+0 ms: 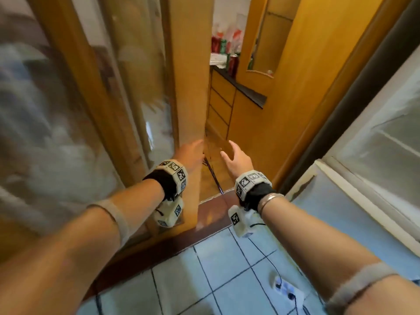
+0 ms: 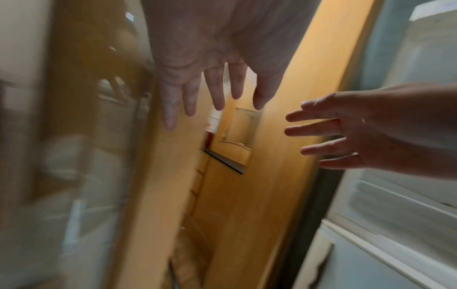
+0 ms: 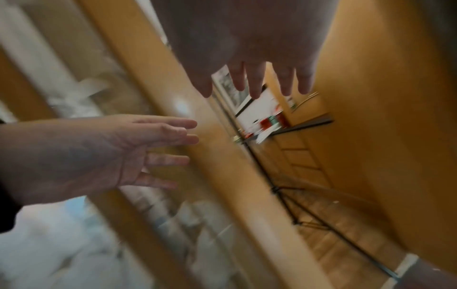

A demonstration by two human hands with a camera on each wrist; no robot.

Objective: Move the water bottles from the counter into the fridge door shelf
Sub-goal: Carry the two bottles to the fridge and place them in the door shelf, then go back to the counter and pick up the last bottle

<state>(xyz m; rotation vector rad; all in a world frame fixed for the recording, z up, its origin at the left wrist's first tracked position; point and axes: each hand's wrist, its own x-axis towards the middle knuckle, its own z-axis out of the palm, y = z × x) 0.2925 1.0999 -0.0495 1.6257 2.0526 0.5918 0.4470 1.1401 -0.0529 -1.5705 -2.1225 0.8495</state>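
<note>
Both hands are stretched forward with straight, spread fingers and hold nothing. My left hand is beside the edge of a wooden door frame. My right hand hangs a little to its right, over the doorway. Far ahead, a dark counter carries red and green bottles or cans, too small to identify. The white fridge stands at the right with its shelves showing. No water bottle is clearly visible.
A glass-panelled wooden door fills the left side. Yellow wooden cabinets with drawers stand under the counter, and a yellow wall panel lies right of the passage. Pale blue floor tiles and a power strip with a cable lie below.
</note>
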